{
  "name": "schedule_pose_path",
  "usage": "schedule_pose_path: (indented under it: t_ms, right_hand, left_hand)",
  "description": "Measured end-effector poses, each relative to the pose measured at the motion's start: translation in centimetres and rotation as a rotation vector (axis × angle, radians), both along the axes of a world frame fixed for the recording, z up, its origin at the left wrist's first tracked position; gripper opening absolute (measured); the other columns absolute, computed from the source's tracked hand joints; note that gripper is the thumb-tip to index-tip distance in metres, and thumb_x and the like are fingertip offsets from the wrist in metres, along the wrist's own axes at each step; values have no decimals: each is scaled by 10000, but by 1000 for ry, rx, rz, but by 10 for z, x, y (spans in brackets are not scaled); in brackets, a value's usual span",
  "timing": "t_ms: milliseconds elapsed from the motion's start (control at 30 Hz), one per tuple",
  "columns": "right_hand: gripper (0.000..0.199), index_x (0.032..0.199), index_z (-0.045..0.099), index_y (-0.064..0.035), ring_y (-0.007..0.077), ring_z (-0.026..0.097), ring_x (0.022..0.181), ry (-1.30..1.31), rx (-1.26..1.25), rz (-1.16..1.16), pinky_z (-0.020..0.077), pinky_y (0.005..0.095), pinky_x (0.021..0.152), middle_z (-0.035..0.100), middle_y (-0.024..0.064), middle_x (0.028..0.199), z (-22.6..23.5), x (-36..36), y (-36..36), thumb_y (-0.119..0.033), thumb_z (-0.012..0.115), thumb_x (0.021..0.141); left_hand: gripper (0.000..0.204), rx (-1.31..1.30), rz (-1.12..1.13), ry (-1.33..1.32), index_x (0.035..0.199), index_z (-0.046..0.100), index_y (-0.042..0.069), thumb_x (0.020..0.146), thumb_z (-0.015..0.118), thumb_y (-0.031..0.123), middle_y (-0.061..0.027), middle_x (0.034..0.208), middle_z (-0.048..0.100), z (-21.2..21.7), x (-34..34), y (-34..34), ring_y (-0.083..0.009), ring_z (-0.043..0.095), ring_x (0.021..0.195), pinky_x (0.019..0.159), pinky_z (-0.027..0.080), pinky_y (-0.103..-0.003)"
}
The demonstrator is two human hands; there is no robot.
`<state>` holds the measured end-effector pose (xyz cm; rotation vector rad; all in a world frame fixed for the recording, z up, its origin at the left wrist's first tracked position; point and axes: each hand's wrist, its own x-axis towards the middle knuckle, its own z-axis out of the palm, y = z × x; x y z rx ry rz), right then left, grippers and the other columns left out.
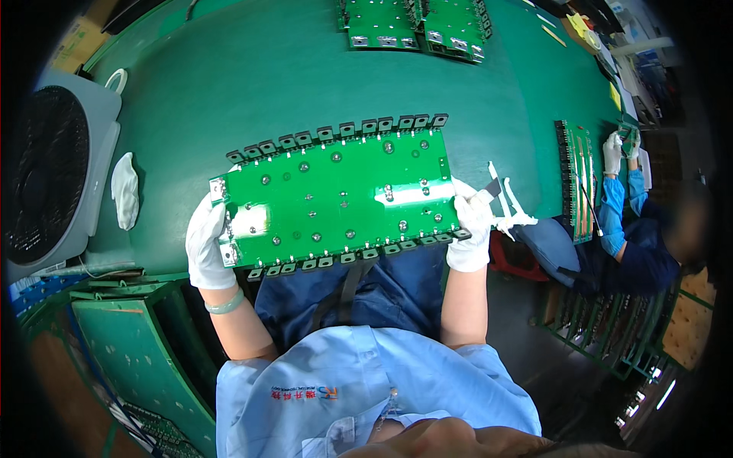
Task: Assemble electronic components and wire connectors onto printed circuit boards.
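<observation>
A long green circuit board (336,206) is held up in front of me, solder side facing up. Black transistor-like parts line its far and near long edges, and metal terminals sit at its left end. My left hand (205,246), in a white glove with a green bangle on the wrist, is closed on the left end. Gripping the right end is my right hand (471,233), also white-gloved. Just beyond the right fingers shows a small dark grey piece (492,188); whether they touch it I cannot tell. The fingers under the board are hidden.
A green-topped table (305,84) carries more circuit boards (382,23) at the far side. A white glove (124,191) lies left, near a large fan (50,175). Crumpled white cloth (513,214) lies right. Farther right, a co-worker in blue sleeves (613,214) handles a board.
</observation>
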<state>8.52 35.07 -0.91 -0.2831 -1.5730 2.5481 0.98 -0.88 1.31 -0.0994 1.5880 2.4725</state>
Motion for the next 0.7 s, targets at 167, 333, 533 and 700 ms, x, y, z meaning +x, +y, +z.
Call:
schedule_pose_path:
  t_ms: [167, 333, 533, 700]
  right_hand:
    - [458, 1178, 545, 151, 193, 662, 896, -17, 4, -13, 517, 280, 807, 663, 174, 1044, 4, -3, -2, -130, 643, 830]
    - [473, 1179, 549, 144, 185, 661, 894, -36, 50, -15, 515, 283, 815, 663, 167, 1047, 0, -1, -1, -161, 638, 829]
    - [470, 1209, 524, 145, 188, 658, 904, -34, 98, -40, 515, 279, 816, 649, 177, 1078, 1, 0, 0, -138, 607, 842]
    - [448, 1218, 523, 141, 178, 645, 918, -35, 20, -26, 505, 271, 819, 647, 169, 1084, 3, -3, -3, -113, 582, 854]
  left_hand:
    - [550, 104, -66, 22, 1315, 416, -130, 895, 535, 204, -183, 1233, 571, 1, -1, -1, -216, 583, 1079, 948, 444, -316]
    - [563, 112, -7, -4, 1315, 413, -135, 882, 556, 194, -165, 1166, 602, 5, 1, 2, -181, 612, 998, 876, 474, -265]
    - [543, 155, -46, -3, 1284, 445, -131, 894, 573, 225, -185, 1205, 589, -1, 0, -4, -227, 598, 1055, 938, 461, -333]
    - [559, 134, -36, 100, 1284, 446, -135, 920, 557, 275, -198, 1248, 564, -5, 1, -1, -241, 580, 1099, 960, 447, -349]
